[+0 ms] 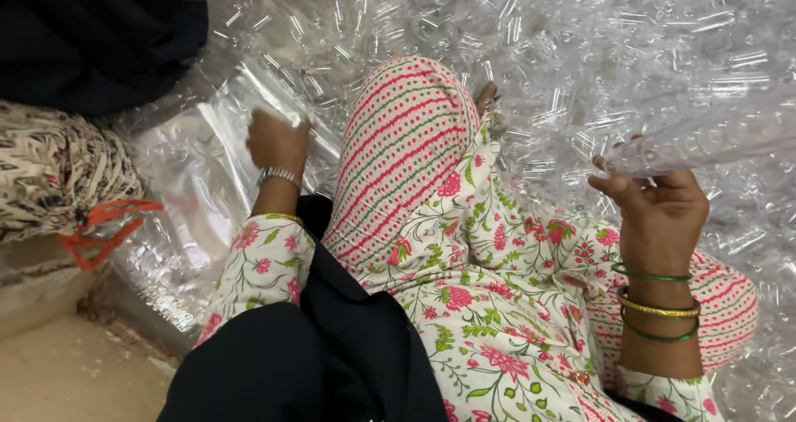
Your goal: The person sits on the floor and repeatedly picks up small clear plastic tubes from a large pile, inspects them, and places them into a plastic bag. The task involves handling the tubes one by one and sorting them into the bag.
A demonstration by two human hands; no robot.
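A person sits on the floor, seen from above, knees drawn up in striped pink trousers (406,148) under a floral tunic (489,289). All around lies a great heap of small clear plastic tubes (580,49).

The right hand (659,202), wearing green and gold bangles (659,310), is raised with its fingers curled closed around the lower edge of a filled clear plastic bag (705,136), which rests just above the hand and looks packed with the same tubes.

The left hand (278,140), with a metal watch (279,176) at the wrist, is turned away from the camera. Its fingers seem bent onto a flat sheet of clear plastic film (207,165) that spreads below and beyond the hand, but how tightly it grips cannot be told.

Farther out past the left hand sits a patterned cloth bundle (58,173) tied with orange cord (99,227), with dark fabric (91,41) beyond it.

Risks, judged from this view: the filled bag is held only at one edge, so it could slip or tip and spill its contents into the heap. The slick film could slide out from under the left fingers. Loose tubes beside the legs could be crushed by a shifting knee.
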